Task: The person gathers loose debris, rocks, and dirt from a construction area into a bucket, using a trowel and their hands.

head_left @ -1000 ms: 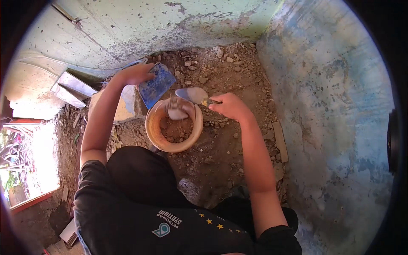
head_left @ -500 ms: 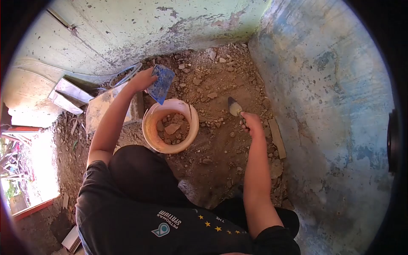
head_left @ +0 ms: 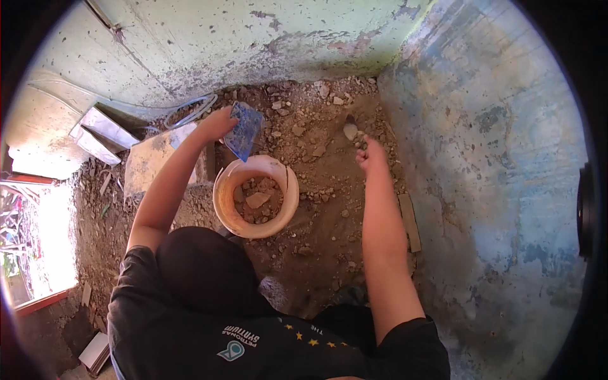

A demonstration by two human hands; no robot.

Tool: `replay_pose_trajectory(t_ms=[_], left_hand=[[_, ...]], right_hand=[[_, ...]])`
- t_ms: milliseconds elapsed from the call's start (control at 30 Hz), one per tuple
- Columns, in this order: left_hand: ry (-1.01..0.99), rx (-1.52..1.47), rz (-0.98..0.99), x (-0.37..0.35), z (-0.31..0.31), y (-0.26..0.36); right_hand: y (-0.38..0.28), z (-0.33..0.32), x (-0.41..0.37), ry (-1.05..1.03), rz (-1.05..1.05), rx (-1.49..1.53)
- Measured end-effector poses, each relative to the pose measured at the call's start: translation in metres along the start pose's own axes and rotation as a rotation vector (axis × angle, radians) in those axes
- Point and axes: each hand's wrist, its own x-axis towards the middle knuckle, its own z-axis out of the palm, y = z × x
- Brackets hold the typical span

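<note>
My left hand (head_left: 220,122) grips one edge of a flat blue slab (head_left: 244,132), a scuffed piece whose lower corner hangs just above the bucket's far rim. Below it stands a pale round bucket (head_left: 289,202), partly filled with rubble and a larger flat chunk (head_left: 257,201). Off to the right, my right hand (head_left: 372,154) is closed around the handle of a small trowel (head_left: 350,130). The trowel's blade points away from me, its tip at the loose dirt and stones (head_left: 316,136) near the wall corner.
A blue, peeling wall (head_left: 487,158) rises close on the right, and a greenish wall (head_left: 221,50) at the back. Left of the bucket lie a block (head_left: 149,166), bent metal pieces (head_left: 101,133) and a pale hose (head_left: 190,111). A wooden strip (head_left: 410,221) runs along the right wall.
My right hand has moved the trowel farther away, toward the back corner, and its tip is now against the soil. My left hand still holds the blue slab by the bucket.
</note>
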Motion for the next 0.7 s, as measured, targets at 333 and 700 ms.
replay_pose_trajectory(t_ms=[333,700], left_hand=[[0.1,0.186,0.049,0.03,0.003,-0.063],[0.071,0.394,-0.028,0.06,0.036,-0.074]], right_hand=[[0.046,0.035,-0.028,-0.131,-0.095,-0.344],[0.04,0.067,-0.03,-0.165,-0.219,-1.048]])
